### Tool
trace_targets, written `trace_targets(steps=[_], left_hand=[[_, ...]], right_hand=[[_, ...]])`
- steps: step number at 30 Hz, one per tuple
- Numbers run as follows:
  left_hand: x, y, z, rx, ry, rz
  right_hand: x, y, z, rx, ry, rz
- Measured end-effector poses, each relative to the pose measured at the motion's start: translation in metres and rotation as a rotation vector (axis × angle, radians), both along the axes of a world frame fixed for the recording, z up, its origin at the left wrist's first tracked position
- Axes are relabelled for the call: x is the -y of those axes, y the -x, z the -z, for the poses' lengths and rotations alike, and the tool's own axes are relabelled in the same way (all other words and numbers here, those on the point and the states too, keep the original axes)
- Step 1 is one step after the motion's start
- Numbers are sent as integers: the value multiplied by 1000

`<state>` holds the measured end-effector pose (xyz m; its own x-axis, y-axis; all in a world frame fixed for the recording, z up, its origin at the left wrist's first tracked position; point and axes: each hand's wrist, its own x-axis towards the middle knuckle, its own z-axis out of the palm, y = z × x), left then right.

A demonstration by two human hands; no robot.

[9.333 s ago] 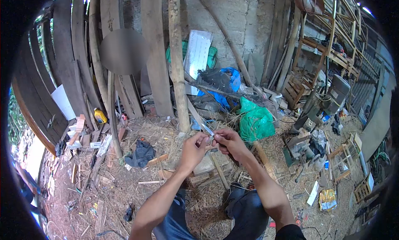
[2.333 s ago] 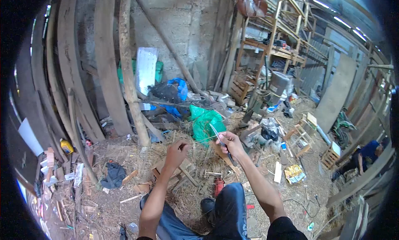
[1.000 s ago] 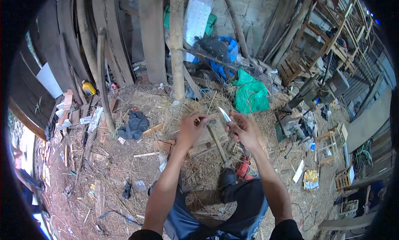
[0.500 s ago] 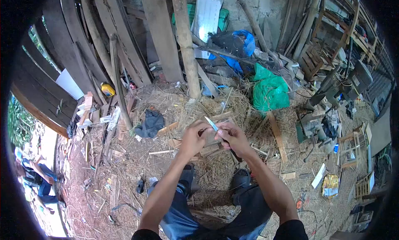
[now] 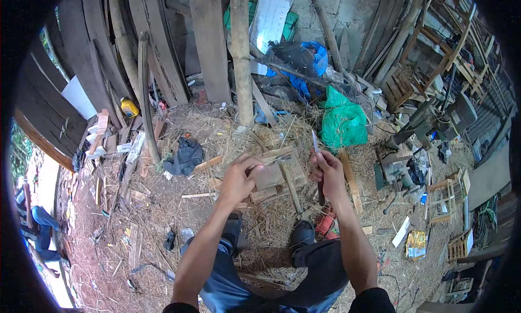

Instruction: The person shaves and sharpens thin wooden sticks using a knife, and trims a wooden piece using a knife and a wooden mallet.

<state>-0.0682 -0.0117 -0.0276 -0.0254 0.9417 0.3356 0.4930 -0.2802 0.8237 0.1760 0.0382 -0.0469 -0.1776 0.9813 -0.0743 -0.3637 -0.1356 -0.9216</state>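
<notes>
My right hand (image 5: 330, 174) is closed round the dark handle of a knife (image 5: 315, 142), whose narrow blade points up. To its left my left hand (image 5: 239, 177) pinches a thin strip (image 5: 275, 160) that reaches out to the right. The two hands are apart, and the blade does not touch the strip. Beneath them, pieces of wood (image 5: 293, 188) lie on the straw-covered ground between my feet. A red tool (image 5: 325, 222) rests beside my right foot.
A green plastic bag (image 5: 343, 120) lies ahead, beyond a wooden post (image 5: 241, 58). Black cloth (image 5: 185, 157) and a yellow bottle (image 5: 129, 107) are at the left. Machinery (image 5: 401, 177) stands at the right. A person (image 5: 40, 231) is at the far left edge.
Half a second ago the blade was near my left hand; my right hand has since moved right and the blade now points up. My view has shifted slightly.
</notes>
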Motion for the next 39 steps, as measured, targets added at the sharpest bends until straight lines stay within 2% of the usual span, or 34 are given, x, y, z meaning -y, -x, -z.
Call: trace_targets(steps=[2,4,6,14,16,20,22,24,26,28,29,31,34,36,39], left_hand=[[-2,2,-3,-4,-14,7],[-6,0,-1,-6,-22,21],[-11,-3,6,-186,-192,49],[-10,-8,4,-284,-159,65],[-10,-3,8,-289,-164,71],[-15,31,9,-361,-95,-93],[-18,31,24,-369,-123,-49],[-16,18,34,-361,-177,-7],[-12,7,33,-434,-169,153],[-10,6,35,-414,-89,159],[-10,8,33,-428,-128,170],[-10,16,31,-449,-170,175],[-7,23,27,-530,-45,221],[-2,25,25,-507,-50,226],[1,36,28,-507,-136,203]], right_hand=[[6,0,-1,-41,-5,-3],[20,19,-8,49,41,-8],[25,33,-10,33,36,-82],[6,30,1,126,12,-149],[-1,18,5,158,22,55],[-17,-39,16,11,33,210],[-8,-33,14,51,9,143],[-2,-11,17,638,-435,122],[4,-2,22,675,-445,48],[14,6,11,1044,-523,-167],[15,9,14,1110,-493,-195],[21,18,12,1077,-569,-167],[24,28,12,975,-652,-123],[22,30,19,1074,-745,-283],[25,34,16,1089,-629,-344]])
